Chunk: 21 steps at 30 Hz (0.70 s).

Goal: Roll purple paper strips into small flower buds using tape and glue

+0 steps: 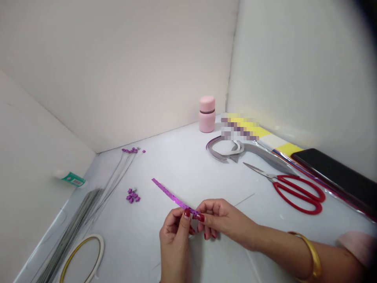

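Note:
A narrow, shiny purple paper strip point(168, 193) slants from the middle of the table down to my fingers. Near its lower end my left hand point(176, 232) pinches it between thumb and forefinger. Just to the right, my right hand point(219, 216) grips the tip of the same strip between thumb and fingers. Left of the strip lies a small cluster of purple folded pieces point(133, 195). Farther back, more purple pieces point(131, 150) sit at the ends of thin wires.
A bundle of grey wires point(73, 224) and a white tape ring point(101, 251) lie at left, near a green-labelled item point(73, 179). Red-handled scissors point(297, 192), a black phone point(335, 177) and curled grey strips point(218, 153) are at right. A pink bottle point(207, 116) stands behind.

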Available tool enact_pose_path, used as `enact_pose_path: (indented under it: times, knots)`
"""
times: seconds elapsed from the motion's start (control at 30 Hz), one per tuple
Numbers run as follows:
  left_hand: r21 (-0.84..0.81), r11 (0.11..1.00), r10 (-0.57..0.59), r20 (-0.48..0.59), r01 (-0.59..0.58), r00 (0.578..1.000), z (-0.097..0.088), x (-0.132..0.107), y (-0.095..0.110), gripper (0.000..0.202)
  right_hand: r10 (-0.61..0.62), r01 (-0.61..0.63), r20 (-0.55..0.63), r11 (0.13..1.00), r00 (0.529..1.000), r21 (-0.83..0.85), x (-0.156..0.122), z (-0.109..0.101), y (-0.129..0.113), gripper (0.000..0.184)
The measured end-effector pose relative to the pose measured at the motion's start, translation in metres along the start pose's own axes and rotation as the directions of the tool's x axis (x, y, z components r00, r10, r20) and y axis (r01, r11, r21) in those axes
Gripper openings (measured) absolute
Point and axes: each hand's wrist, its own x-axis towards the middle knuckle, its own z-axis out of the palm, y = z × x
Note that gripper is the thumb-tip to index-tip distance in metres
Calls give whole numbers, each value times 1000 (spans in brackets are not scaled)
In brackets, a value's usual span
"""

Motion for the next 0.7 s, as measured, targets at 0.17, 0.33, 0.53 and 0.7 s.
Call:
enact_pose_path:
  times: [0.17, 0.33, 0.53, 0.7]
  knots:
    - [8, 1000, -9, -28, 9, 1000, -1, 2, -2, 14, 9, -9, -42, 1000, 999, -1, 2, 0, 0, 29]
    - [27, 1000, 8, -54, -6, 999, -2, 4, -7, 15, -12, 12, -100, 1000, 995, -5, 3, -1, -2, 28]
    - [387, 822, 411, 104, -417, 906, -3, -4, 0, 22, -57, 45, -100, 993, 993, -112, 0, -2, -1, 23]
    - [652, 245, 666, 424, -717, 613, -11, 3, 14, 26, -188, 166, -38, 931, 981, -326, -2, -3, 2, 19]
